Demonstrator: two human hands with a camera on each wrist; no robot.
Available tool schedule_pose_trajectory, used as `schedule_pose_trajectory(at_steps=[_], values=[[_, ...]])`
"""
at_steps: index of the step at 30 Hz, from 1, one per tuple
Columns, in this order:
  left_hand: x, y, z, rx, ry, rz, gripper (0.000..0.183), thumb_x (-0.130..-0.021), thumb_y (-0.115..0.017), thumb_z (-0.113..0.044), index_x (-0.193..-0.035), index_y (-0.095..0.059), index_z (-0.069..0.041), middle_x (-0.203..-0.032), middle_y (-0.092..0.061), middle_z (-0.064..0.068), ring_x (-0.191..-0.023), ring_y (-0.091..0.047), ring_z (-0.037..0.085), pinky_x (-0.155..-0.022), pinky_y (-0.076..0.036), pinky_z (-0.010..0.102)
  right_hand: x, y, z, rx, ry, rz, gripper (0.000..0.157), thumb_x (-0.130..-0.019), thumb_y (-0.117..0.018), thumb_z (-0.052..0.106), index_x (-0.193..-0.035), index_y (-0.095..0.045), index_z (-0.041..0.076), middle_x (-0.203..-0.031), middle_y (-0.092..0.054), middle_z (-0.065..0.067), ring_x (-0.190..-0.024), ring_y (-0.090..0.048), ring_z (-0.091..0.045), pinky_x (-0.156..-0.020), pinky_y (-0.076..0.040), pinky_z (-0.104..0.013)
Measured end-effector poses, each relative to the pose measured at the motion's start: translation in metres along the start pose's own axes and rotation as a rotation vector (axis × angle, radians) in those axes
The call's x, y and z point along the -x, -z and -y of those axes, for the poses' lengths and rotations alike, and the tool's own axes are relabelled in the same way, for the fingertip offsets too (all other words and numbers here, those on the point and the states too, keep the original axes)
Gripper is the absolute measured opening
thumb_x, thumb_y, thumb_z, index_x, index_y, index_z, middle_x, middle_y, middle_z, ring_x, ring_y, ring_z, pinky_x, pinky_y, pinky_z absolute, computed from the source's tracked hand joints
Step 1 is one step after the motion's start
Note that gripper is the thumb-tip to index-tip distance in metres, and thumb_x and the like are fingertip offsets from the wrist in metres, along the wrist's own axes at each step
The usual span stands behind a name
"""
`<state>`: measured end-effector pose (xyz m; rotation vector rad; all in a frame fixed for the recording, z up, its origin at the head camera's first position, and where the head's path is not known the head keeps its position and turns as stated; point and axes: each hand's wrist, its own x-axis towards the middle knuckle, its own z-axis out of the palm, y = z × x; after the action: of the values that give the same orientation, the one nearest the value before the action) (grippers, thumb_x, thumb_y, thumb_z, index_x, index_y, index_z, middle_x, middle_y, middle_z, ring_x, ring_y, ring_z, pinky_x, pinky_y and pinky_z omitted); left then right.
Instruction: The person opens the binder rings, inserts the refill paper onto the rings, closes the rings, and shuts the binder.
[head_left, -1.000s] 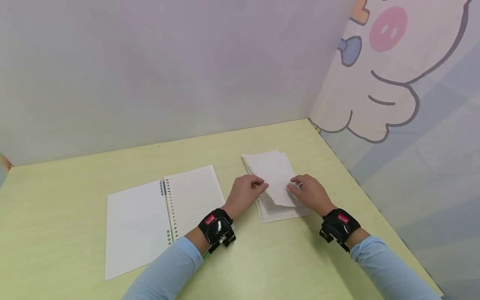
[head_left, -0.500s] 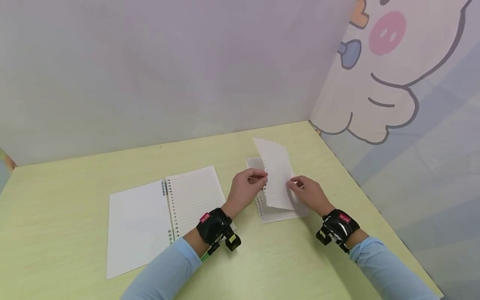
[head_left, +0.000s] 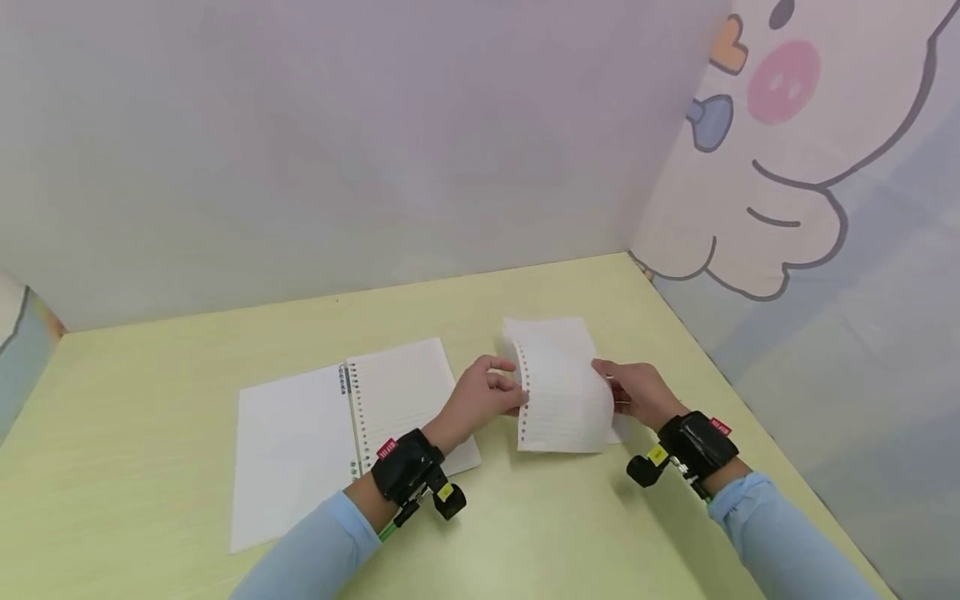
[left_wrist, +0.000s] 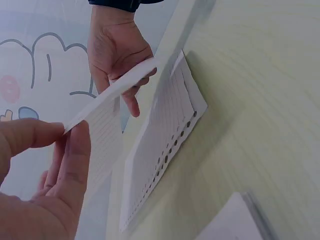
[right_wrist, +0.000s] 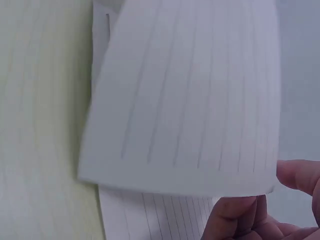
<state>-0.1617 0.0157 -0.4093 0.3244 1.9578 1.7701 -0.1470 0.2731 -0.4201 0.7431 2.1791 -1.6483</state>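
Note:
A lined loose-leaf sheet (head_left: pixel 566 392) with punched holes down its left side is raised above more lined sheets (left_wrist: pixel 160 135) on the table. My left hand (head_left: pixel 483 393) pinches its punched edge between thumb and fingers, as the left wrist view shows closely. At the opposite edge is my right hand (head_left: pixel 641 390), thumb on one side of the paper and fingers beneath it. The sheet bows between the two hands and hides most of the sheets below. In the right wrist view, the lower sheets (right_wrist: pixel 155 215) show under its near edge.
Left of the loose sheets lies an open ring-bound notebook (head_left: pixel 405 400), lined pages on the right and a plain white cover (head_left: pixel 292 450) on the left. A wall (head_left: pixel 337 150) rises behind the table (head_left: pixel 525 533); a cartoon-printed wall (head_left: pixel 862 333) borders its right side.
The sheet was lifted off the others, stood up tilted, and now faces up, lined, between both hands. The right hand has shifted slightly right along with its edge.

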Motion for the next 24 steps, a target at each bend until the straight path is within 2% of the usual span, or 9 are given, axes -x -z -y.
schedule_pose_trajectory(at_steps=[3, 5, 9, 13, 17, 20, 24], values=[[0.005, 0.006, 0.009, 0.003, 0.063, 0.058, 0.057, -0.086, -0.067, -0.005, -0.137, -0.042, 0.004, -0.101, -0.071, 0.027, -0.074, -0.072, 0.025, -0.082, -0.060, 0.047, 0.001, 0.001, -0.002, -0.008, -0.033, 0.040, 0.059, -0.092, -0.062, 0.033, -0.130, -0.048, -0.009, -0.091, -0.060, -0.003, -0.079, -0.056, -0.015, -0.066, -0.049, -0.024], [0.007, 0.010, 0.013, 0.016, 0.085, 0.057, 0.056, -0.088, -0.065, -0.010, -0.138, -0.044, 0.006, -0.101, -0.071, 0.029, -0.073, -0.072, 0.024, -0.079, -0.061, 0.045, 0.002, -0.002, -0.001, 0.018, -0.026, 0.061, 0.058, -0.091, -0.062, 0.032, -0.130, -0.050, -0.009, -0.090, -0.061, -0.002, -0.081, -0.057, -0.017, -0.067, -0.049, -0.025], [0.011, 0.018, 0.017, 0.045, 0.077, -0.009, 0.051, -0.094, -0.059, -0.016, -0.137, -0.047, 0.008, -0.102, -0.071, 0.032, -0.073, -0.072, 0.022, -0.074, -0.063, 0.041, 0.006, -0.008, 0.002, 0.087, 0.016, 0.088, 0.060, -0.092, -0.062, 0.034, -0.135, -0.049, -0.007, -0.099, -0.062, -0.004, -0.085, -0.057, -0.018, -0.070, -0.050, -0.025], [0.015, 0.027, 0.018, 0.046, 0.060, -0.080, 0.051, -0.095, -0.058, -0.013, -0.140, -0.044, 0.007, -0.103, -0.072, 0.033, -0.071, -0.072, 0.021, -0.071, -0.063, 0.037, 0.011, -0.013, 0.006, 0.123, 0.071, 0.124, 0.062, -0.093, -0.059, 0.034, -0.139, -0.047, -0.006, -0.102, -0.064, -0.005, -0.086, -0.059, -0.016, -0.070, -0.051, -0.023], [0.017, 0.034, 0.019, 0.029, 0.063, -0.136, 0.043, -0.093, -0.060, -0.015, -0.130, -0.056, 0.006, -0.102, -0.074, 0.029, -0.065, -0.072, 0.019, -0.064, -0.063, 0.032, 0.015, -0.019, 0.012, 0.152, 0.095, 0.130, 0.059, -0.094, -0.058, 0.032, -0.137, -0.048, -0.006, -0.100, -0.065, -0.005, -0.083, -0.060, -0.016, -0.068, -0.052, -0.022], [0.020, 0.040, 0.020, 0.027, 0.064, -0.169, 0.037, -0.092, -0.061, -0.016, -0.123, -0.063, 0.005, -0.100, -0.075, 0.028, -0.063, -0.072, 0.019, -0.060, -0.063, 0.030, 0.018, -0.025, 0.017, 0.173, 0.098, 0.117, 0.057, -0.093, -0.059, 0.032, -0.136, -0.051, -0.005, -0.103, -0.066, -0.007, -0.083, -0.060, -0.016, -0.068, -0.052, -0.022], [0.023, 0.048, 0.021, 0.040, 0.059, -0.180, 0.033, -0.092, -0.061, -0.014, -0.120, -0.065, 0.004, -0.098, -0.074, 0.028, -0.062, -0.071, 0.020, -0.058, -0.062, 0.029, 0.022, -0.033, 0.022, 0.200, 0.126, 0.111, 0.056, -0.093, -0.060, 0.030, -0.135, -0.052, -0.006, -0.104, -0.067, -0.009, -0.080, -0.061, -0.015, -0.067, -0.052, -0.022]])
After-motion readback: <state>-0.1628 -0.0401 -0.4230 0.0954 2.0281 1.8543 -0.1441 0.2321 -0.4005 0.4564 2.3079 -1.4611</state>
